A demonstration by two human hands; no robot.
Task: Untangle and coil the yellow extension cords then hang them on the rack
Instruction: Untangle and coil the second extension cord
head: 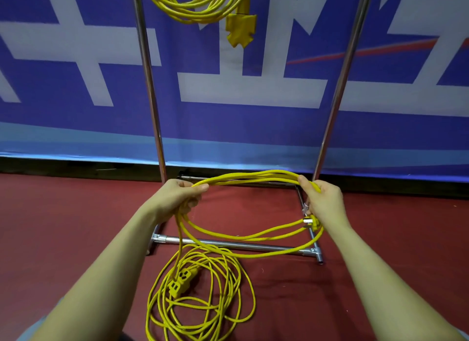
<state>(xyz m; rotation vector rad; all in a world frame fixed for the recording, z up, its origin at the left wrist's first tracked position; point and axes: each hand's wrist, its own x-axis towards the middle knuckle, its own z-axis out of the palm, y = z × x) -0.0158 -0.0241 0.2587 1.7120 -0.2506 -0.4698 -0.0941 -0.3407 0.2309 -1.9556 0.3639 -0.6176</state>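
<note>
Stretching between both hands, a coil of yellow extension cord (pixel 251 178) is hanging in several loops above the base of the metal rack (pixel 228 244). The left hand (pixel 177 196) is gripping the loops at one end, fingers curled round them, and the right hand (pixel 322 198) is gripping the other end the same way. The cord's plug (pixel 313 221) is dangling just below the right hand. A strand is running down from the left hand to a loose pile of cord (pixel 203 302) lying on the red floor (pixel 63 226), with a yellow multi-outlet socket (pixel 181 279) resting on it. Another coiled cord (pixel 195 5) is hanging at the top between the rack's uprights, before a blue and white banner (pixel 76 86).
</note>
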